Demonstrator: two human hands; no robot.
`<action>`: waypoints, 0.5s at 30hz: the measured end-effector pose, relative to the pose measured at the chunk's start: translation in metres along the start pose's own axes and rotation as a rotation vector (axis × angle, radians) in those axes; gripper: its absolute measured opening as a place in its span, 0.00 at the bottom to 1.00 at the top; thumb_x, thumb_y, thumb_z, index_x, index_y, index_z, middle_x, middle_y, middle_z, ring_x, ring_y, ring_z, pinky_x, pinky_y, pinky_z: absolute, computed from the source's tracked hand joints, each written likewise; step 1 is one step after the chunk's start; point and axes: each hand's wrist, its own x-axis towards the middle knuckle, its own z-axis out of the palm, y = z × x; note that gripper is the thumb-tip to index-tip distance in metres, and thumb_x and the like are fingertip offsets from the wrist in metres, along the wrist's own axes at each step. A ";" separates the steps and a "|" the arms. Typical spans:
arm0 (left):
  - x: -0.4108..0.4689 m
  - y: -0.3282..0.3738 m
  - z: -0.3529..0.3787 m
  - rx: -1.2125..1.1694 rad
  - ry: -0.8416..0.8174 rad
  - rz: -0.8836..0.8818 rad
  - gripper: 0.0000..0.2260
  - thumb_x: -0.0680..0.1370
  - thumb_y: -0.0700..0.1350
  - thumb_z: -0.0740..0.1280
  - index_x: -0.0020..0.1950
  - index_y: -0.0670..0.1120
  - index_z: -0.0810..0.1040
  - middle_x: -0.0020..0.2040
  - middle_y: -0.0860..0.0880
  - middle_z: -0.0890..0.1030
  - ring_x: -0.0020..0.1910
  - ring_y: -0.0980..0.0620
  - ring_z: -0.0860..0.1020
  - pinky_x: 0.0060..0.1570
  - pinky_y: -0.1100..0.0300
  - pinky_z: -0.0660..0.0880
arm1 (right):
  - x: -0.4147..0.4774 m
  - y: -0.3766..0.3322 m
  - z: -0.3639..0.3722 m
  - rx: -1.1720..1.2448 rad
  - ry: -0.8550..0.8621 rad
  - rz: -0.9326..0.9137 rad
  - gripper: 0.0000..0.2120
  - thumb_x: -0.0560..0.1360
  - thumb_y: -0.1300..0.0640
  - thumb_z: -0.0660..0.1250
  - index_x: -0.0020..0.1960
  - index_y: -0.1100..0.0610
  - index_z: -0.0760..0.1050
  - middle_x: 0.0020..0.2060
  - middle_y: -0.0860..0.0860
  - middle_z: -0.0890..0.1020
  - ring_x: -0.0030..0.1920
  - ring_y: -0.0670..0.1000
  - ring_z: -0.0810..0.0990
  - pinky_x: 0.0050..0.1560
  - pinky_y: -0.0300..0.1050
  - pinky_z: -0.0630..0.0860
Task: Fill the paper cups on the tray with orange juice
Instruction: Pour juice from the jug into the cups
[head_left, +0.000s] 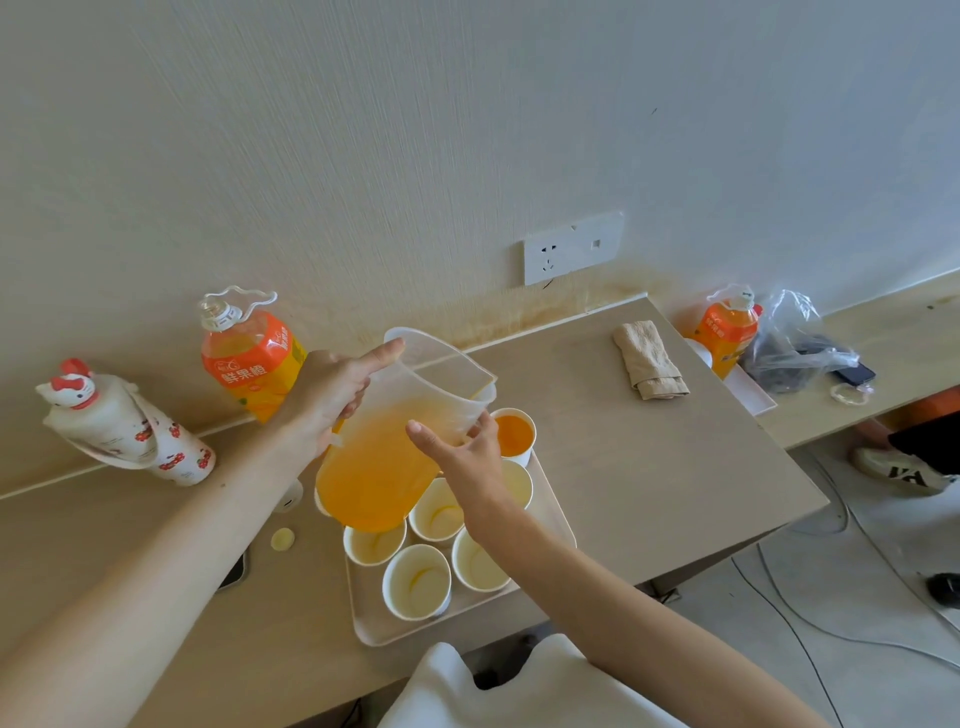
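while the table (649, 467) runs along the wall, a pale tray (371, 623) sits at its near edge. above the tray's far half hangs a clear jug (441, 374), tilted to the right and about half full of juice (374, 483), its spout over the far right corner. a bottle (249, 358) of orange drink stands by the wall behind the jug, and a white cat-topped flask (124, 426) stands at far left. a folded cloth (649, 358) lies toward the table's far right.

the left hand (327, 400) grips the jug at the back, forefinger straight along the rim, the other fingers curled round it. the right hand (467, 457) rests against the jug's front wall below the spout, fingers apart and nearly straight.

the full cup (514, 434) stands at the tray's far right corner. five more cups (418, 582) nearer show pale insides with at most a thin yellow streak. whether juice runs from the spout i cannot tell.
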 end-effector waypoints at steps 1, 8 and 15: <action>-0.002 -0.001 -0.001 -0.019 0.004 0.007 0.27 0.69 0.58 0.74 0.23 0.49 0.61 0.23 0.50 0.61 0.26 0.50 0.59 0.33 0.55 0.59 | -0.002 0.000 0.001 0.000 0.004 -0.011 0.34 0.69 0.55 0.78 0.65 0.47 0.60 0.52 0.42 0.75 0.47 0.40 0.77 0.40 0.32 0.77; -0.023 -0.001 -0.013 -0.114 0.038 0.040 0.29 0.71 0.56 0.74 0.19 0.50 0.60 0.21 0.52 0.60 0.26 0.51 0.58 0.34 0.56 0.59 | -0.027 0.011 0.018 0.039 0.071 -0.089 0.50 0.68 0.49 0.78 0.78 0.50 0.48 0.70 0.47 0.68 0.69 0.48 0.69 0.65 0.44 0.72; -0.049 -0.005 -0.030 -0.121 0.018 0.056 0.31 0.70 0.57 0.74 0.16 0.49 0.60 0.19 0.53 0.60 0.25 0.51 0.58 0.31 0.57 0.59 | -0.063 0.041 0.036 0.010 0.036 -0.141 0.40 0.64 0.47 0.79 0.68 0.39 0.58 0.61 0.39 0.75 0.60 0.41 0.76 0.54 0.35 0.76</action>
